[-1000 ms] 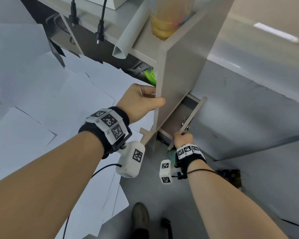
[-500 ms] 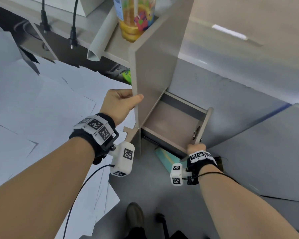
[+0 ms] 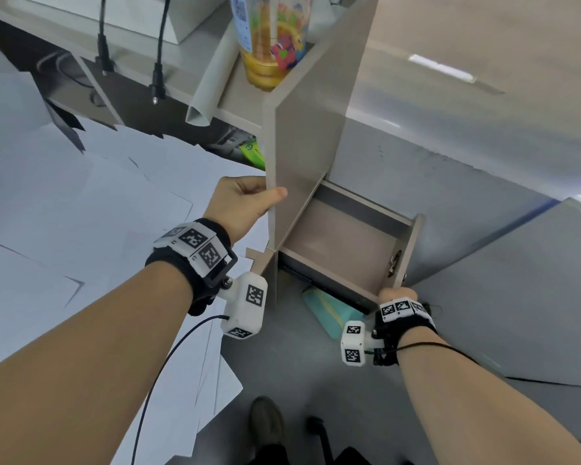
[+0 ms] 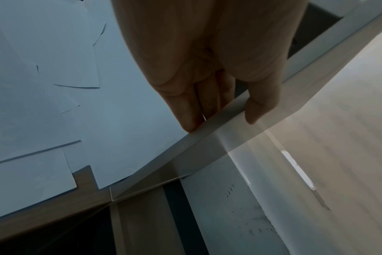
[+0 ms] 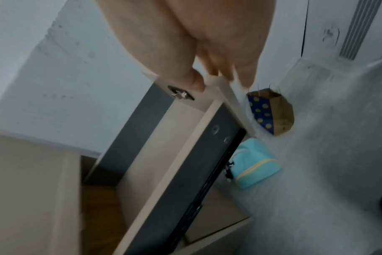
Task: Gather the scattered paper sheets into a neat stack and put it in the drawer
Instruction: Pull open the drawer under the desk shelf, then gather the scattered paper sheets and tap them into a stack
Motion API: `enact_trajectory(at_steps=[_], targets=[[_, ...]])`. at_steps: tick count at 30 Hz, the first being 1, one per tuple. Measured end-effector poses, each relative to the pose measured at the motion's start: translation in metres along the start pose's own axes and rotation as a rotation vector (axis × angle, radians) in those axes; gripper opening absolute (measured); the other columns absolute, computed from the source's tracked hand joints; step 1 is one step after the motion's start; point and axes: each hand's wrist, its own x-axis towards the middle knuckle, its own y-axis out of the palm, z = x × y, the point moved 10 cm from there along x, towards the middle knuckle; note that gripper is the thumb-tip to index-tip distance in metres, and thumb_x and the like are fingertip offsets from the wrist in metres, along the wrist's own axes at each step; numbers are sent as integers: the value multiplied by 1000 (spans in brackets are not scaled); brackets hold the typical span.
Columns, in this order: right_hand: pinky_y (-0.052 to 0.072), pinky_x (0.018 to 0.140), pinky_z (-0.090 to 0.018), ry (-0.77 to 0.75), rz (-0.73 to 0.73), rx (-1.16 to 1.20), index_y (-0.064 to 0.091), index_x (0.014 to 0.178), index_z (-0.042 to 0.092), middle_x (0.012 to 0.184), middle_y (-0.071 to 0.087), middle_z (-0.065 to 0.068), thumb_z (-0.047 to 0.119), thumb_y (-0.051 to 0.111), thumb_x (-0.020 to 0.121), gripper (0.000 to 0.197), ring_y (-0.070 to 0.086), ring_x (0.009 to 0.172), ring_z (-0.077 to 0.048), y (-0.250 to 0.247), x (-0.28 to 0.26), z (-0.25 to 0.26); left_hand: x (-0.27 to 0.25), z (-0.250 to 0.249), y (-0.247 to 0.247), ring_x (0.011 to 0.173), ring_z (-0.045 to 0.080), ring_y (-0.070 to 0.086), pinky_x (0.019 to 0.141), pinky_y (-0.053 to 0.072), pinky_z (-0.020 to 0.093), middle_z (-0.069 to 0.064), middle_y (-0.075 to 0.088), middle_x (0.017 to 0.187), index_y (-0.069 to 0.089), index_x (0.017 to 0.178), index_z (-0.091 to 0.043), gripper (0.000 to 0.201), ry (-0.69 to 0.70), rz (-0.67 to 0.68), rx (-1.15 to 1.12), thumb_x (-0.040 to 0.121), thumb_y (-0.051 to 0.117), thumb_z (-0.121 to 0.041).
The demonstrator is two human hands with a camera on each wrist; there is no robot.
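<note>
Scattered white paper sheets (image 3: 81, 213) overlap across the desk on the left, and show in the left wrist view as paper sheets (image 4: 55, 112). My left hand (image 3: 265, 191) grips the front edge of the desk's upright side panel (image 3: 302, 156), thumb on the right face, fingers on the paper side; the left wrist view has this hand (image 4: 218, 110) pinching the panel edge (image 4: 196, 143). The drawer (image 3: 342, 243) stands pulled out and holds nothing. My right hand (image 3: 394, 292) grips the top of its front board; up close, the hand (image 5: 207, 77) is curled over the board (image 5: 199, 103) beside a metal lock (image 5: 181, 94).
A bottle of yellow drink (image 3: 272, 38), a rolled paper tube (image 3: 208, 85) and two hanging cables (image 3: 156, 62) sit at the back of the desk. A teal pouch (image 3: 329, 310) lies on the grey floor under the drawer. My shoes (image 3: 265, 421) are below.
My right hand has pulled the drawer from nearly closed to well out. My left hand has kept its grip on the side panel.
</note>
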Motion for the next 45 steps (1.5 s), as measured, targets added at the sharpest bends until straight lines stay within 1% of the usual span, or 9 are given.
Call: enact_trajectory(at_steps=[4,10,15,18,21,25,30,39,45], targets=[[42,102,-45,-130,-293,154,51,124,9,135,47,-20,10,55,89,35,47,123,-39,-6,-47,42,-10,14,-32,106,24,71,98,56,39,16,75,110,75,108,-4,24,-106,-28,-101,85,79,-10],[45,79,-27,-1024,114,-39,70,88,10,90,72,-6,3,56,88,16,63,85,-25,92,-208,194,-57,78,-168,90,31,69,88,59,40,20,71,96,67,108,6,16,-308,-429,-272,95,63,-2],[36,103,-38,-1372,-15,-125,62,114,7,124,55,-14,6,61,80,33,48,118,-34,124,-281,295,-113,156,-270,87,33,66,95,56,48,18,71,94,72,100,-3,14,-562,-746,-178,90,64,-9],[28,109,-46,-1301,-216,-290,35,144,11,149,32,-17,24,72,77,79,30,135,-37,132,-279,342,-140,176,-305,85,34,62,88,55,43,15,66,89,70,92,-14,11,-640,-828,-86,83,66,-19],[34,110,-49,-1150,-123,-470,22,151,8,151,32,-19,25,76,75,95,33,137,-39,159,-246,374,-162,195,-323,87,32,60,93,54,45,12,63,90,68,92,-14,5,-695,-866,-137,88,65,-15],[49,70,-33,-1114,81,-655,56,88,4,94,63,-16,11,69,76,19,62,89,-34,193,-235,385,-176,214,-332,86,30,59,96,55,48,14,64,88,66,88,-7,8,-688,-897,-313,94,61,-4],[46,66,-31,-1201,63,-970,41,69,9,86,57,-14,3,57,89,27,54,76,-28,224,-253,366,-179,209,-328,74,22,59,68,55,32,15,63,91,63,105,2,11,-617,-881,-434,98,57,-3],[49,87,-43,-1275,12,-874,58,110,3,120,55,-20,8,45,94,21,58,105,-41,176,-340,353,-187,179,-343,78,25,65,69,57,34,14,68,91,63,114,4,19,-532,-762,-464,100,57,-6],[51,86,-43,-1303,60,-747,53,103,7,116,54,-18,8,45,91,14,57,101,-39,124,-436,352,-181,144,-347,77,26,65,63,54,35,16,68,92,62,107,4,12,-518,-645,-509,99,56,-4]])
